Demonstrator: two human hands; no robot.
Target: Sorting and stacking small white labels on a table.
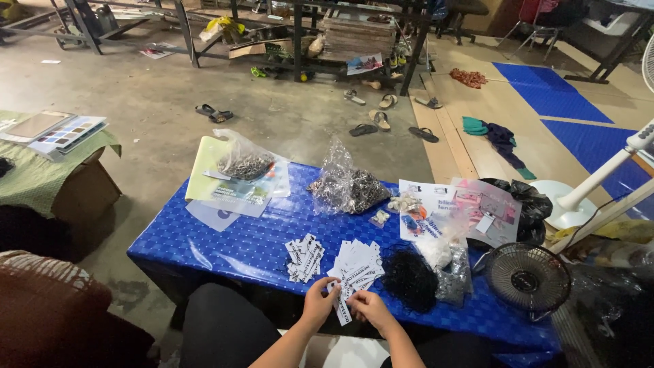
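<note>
Both hands meet over the blue surface [231, 249], left hand [319, 302] and right hand [370, 307] fingers pinching what looks like one white tag [343, 308] beside the tag pile [357, 262].

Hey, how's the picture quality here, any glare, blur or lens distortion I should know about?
Head view: the blue table cover shows soft glare, and the clear plastic bags glint; wide-lens distortion bends the edges; the left hand and right hand holding a white tag look slightly soft; the lower left corner is dark.

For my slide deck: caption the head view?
Both hands hold a white paper tag over a blue table.
</note>
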